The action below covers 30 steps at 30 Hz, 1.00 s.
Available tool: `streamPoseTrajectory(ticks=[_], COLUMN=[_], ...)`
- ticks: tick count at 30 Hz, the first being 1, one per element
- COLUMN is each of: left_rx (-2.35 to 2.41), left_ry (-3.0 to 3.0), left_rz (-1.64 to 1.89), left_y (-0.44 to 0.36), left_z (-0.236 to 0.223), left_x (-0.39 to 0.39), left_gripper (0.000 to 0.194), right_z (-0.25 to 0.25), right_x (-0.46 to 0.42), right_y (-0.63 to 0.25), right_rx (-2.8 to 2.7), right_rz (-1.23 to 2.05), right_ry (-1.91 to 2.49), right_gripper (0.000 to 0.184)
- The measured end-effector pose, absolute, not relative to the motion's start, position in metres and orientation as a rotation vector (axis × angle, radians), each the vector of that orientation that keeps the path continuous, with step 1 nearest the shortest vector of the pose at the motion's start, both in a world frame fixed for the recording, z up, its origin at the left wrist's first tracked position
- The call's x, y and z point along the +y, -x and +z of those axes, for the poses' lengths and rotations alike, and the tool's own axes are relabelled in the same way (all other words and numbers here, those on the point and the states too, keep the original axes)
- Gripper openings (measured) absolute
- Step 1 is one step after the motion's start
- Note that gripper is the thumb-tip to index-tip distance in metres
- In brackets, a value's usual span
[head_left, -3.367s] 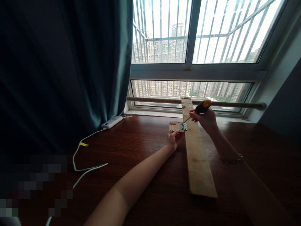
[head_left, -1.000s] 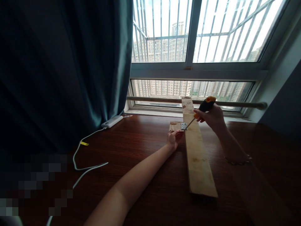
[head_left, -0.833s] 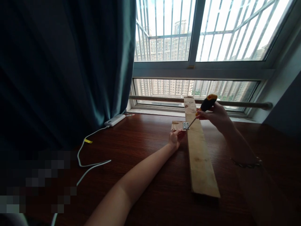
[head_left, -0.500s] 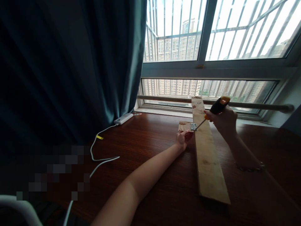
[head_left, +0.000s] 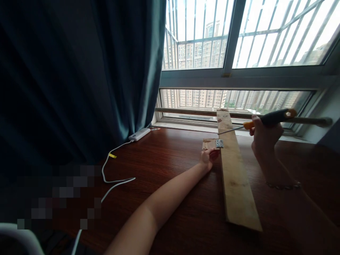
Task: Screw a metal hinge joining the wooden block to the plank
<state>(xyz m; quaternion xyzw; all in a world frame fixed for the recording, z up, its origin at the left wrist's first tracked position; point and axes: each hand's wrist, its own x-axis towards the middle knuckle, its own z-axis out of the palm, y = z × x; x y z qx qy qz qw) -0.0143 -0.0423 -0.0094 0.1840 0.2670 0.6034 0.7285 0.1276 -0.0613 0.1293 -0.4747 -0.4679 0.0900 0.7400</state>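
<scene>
My right hand point(head_left: 266, 139) is closed around the black-and-yellow handle of a screwdriver point(head_left: 276, 117). Its thin shaft points left, and the tip is just above the left edge of a long wooden board point(head_left: 235, 177), beyond the hinge. A metal hinge point(head_left: 220, 143) spans the joint between that board and a small wooden piece point(head_left: 208, 143) at its left side. My left hand point(head_left: 206, 157) grips the near edge of the small piece, close beside the long board. Its fingertips are partly hidden.
The long board lies on a dark brown wooden tabletop point(head_left: 170, 152), its far end near the window rail point(head_left: 186, 112). At the left, a white power strip point(head_left: 139, 134) trails a white cable point(head_left: 117, 180) across the table. A dark blue curtain point(head_left: 127, 71) hangs behind it.
My right hand has moved right, taking the screwdriver tip off the hinge. The screwdriver now lies at a flatter angle. My left hand stays at the small wooden piece.
</scene>
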Motion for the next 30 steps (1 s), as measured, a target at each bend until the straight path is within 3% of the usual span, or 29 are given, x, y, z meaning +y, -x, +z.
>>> streamPoseTrajectory(ticks=[7,12,15,19,24,30], left_rx=[0.586,0.58,0.593,0.66,0.815,0.894], left_ry=[-0.356,-0.383,-0.386,-0.382,-0.399,-0.471], left_rz=[1.262,1.256,1.251,1.222,1.173,1.193], left_y=[0.015,0.015,0.015,0.017,0.029,0.06], left_z=[-0.011,-0.012,-0.01,-0.006,0.001,0.019], left_x=[-0.041,-0.043,-0.048,-0.06,-0.085,-0.111], left_gripper=[0.007,0.011,0.016,0.022,0.015,0.008], right_z=[0.158,0.138,0.103,0.052,0.024,0.012], right_x=[-0.086,-0.112,-0.131,-0.159,-0.18,-0.178], right_y=[-0.145,-0.179,-0.214,-0.281,-0.352,-0.376], right_rx=[-0.962,-1.073,-1.195,-1.751,-2.487,-2.655], right_rz=[0.517,0.587,0.467,-0.059,-0.135,-0.213], right_ry=[0.675,0.637,0.742,1.042,1.235,1.332], right_gripper=[0.024,0.022,0.03,0.046,0.066,0.068])
